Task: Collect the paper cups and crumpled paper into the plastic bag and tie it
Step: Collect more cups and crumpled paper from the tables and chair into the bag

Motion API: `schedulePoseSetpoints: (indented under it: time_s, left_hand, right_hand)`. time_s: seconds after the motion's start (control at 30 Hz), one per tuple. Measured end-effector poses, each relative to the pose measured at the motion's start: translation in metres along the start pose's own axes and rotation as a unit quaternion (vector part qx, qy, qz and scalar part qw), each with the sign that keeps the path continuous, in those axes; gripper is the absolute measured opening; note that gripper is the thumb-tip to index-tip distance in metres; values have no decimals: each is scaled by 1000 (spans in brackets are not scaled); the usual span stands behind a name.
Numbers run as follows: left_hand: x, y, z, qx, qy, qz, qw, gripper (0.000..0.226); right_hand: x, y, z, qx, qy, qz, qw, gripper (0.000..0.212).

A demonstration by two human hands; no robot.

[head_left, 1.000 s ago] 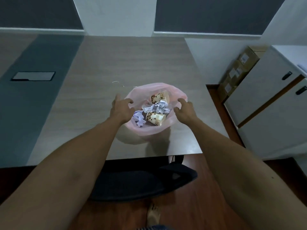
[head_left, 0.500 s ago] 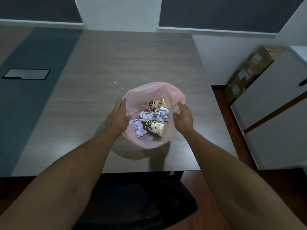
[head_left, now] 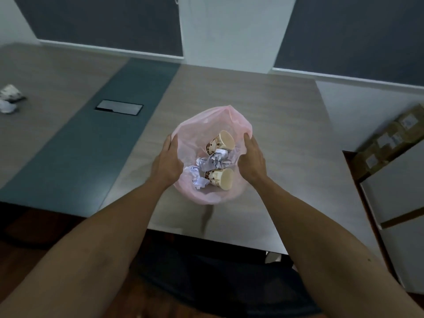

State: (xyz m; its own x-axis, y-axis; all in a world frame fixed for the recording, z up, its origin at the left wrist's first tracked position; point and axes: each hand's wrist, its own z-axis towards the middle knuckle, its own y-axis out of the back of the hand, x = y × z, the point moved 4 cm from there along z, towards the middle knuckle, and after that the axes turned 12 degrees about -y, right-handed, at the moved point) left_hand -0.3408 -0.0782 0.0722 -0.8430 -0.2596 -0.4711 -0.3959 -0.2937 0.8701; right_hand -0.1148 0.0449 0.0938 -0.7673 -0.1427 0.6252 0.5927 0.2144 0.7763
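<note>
A pink plastic bag (head_left: 207,196) stands open on the table (head_left: 263,106), near its front edge. The left hand (head_left: 168,162) lies against the bag's left side, fingers fairly straight and close together along the rim, palm turned toward the bag; whether the thumb pinches the plastic cannot be told. The right hand (head_left: 251,160) cups the bag's right side, fingertips curled over the rim at the upper right and gripping the plastic there.

Inside the bag lie two paper cups with a brown spotted print. The far cup (head_left: 221,142) lies on its side with its mouth facing up and to the right. The near cup (head_left: 221,179) also lies on its side, mouth toward the right. Between them sits crumpled paper (head_left: 214,161), whitish with a lilac tint, touching both cups. A second wad (head_left: 197,177) lies at the lower left of the bag, just beside the left hand.

On the far left of the table, well apart from the bag, lie another cup (head_left: 10,92) and a white paper ball (head_left: 8,107) just beside it. A dark flap (head_left: 119,107) is set in the table's grey-blue strip. Cardboard boxes (head_left: 390,143) stand on the floor at right, next to a white cabinet (head_left: 399,196). A dark chair (head_left: 218,278) is tucked below the table edge
</note>
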Motion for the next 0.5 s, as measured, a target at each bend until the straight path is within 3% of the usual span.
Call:
schedulePoseSetpoints:
  time_s: [0.5]
  left_hand:
    - [311,196,-104,-37,109,46,992,88]
  right_hand:
    - [275,-238,-93,83,83,22,993,69]
